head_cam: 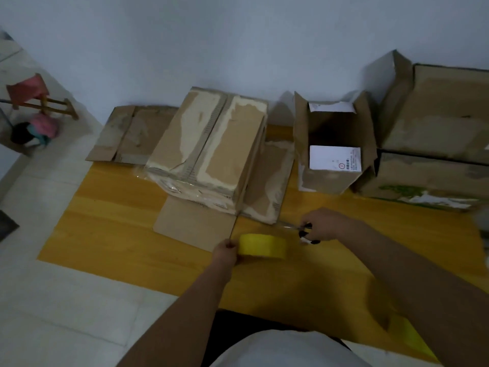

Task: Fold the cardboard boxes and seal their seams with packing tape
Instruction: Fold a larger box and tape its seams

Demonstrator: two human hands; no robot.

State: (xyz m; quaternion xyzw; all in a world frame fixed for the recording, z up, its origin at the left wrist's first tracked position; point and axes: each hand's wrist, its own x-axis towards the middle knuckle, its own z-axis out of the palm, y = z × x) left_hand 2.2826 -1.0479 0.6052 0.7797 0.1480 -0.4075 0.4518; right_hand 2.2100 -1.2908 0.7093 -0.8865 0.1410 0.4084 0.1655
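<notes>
A folded cardboard box (209, 147) stands on the yellow table (111, 234), its top seam taped, with a flap (193, 223) lying flat in front. My left hand (226, 251) grips a yellow roll of packing tape (263, 246) just in front of that flap. My right hand (324, 225) holds black-handled scissors (304, 230), their blades pointing left toward the box's lower right corner. A clear strip of tape seems to run from the roll up toward the box, but it is faint.
A flattened box (129, 133) lies at the back left. An open box (333, 144) with white labels stands to the right, beside two stacked large cartons (436, 139). A small stool (34, 96) and tiled floor (53, 300) are at left.
</notes>
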